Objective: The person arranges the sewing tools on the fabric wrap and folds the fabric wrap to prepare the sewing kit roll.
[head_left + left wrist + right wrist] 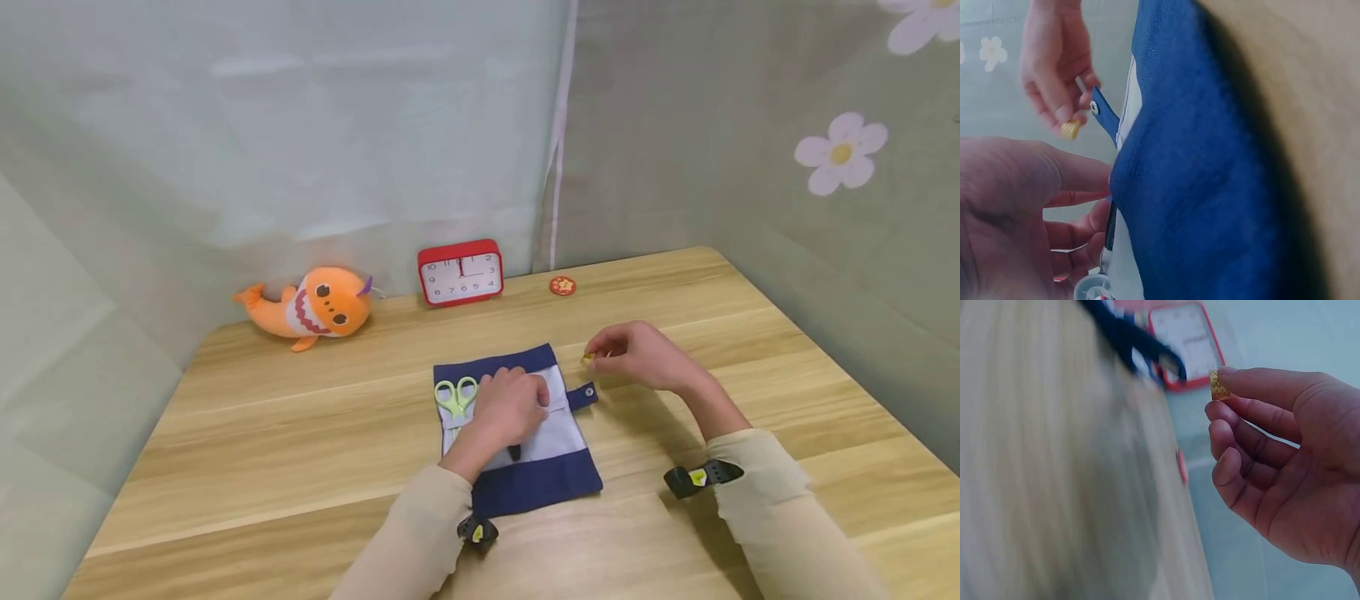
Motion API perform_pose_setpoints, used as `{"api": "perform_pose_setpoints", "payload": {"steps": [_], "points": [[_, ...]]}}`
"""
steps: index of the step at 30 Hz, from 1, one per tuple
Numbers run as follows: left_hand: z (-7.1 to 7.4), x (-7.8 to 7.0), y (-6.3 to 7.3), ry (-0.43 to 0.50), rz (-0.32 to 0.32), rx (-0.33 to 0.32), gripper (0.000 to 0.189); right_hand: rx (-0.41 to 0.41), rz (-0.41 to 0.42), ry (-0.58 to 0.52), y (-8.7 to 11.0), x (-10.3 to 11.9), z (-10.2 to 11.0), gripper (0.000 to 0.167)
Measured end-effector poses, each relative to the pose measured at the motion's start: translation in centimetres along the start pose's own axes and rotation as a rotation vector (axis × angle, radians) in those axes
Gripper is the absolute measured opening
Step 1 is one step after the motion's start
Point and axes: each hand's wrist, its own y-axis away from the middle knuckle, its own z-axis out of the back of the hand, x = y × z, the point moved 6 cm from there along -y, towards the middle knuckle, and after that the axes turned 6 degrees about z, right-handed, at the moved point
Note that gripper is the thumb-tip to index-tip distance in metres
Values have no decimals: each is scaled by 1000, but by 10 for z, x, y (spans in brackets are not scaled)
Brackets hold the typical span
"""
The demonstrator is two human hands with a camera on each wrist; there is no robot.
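Right wrist view alone shows yellow piece [1218, 385] patterned.

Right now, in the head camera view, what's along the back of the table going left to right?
Orange shark plush → red clock → small red round badge. Nearer the camera: green scissors → left hand on the blue pouch → right hand pinching a small yellow piece.

Soft, even light fills the head view, with faint shadows under the forearms on the desk [300, 433]. The edges bow slightly. Both wrist views are blurred, the right one smearing the desk pale.
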Motion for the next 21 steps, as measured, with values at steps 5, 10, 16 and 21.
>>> {"api": "perform_pose_setpoints", "payload": {"steps": [5,10,16,21], "points": [[-1,-1,0,7,5,11,5,60,42,-24,-14,15,-20,19],[-3,-2,-2,9,11,24,5,120,45,-12,-19,19,-37,14],[-2,-2,-3,19,17,26,3,170,44,9,-21,19,-49,10],[-3,0,-3,32,24,26,4,177,55,17,-22,19,-54,10]]}}
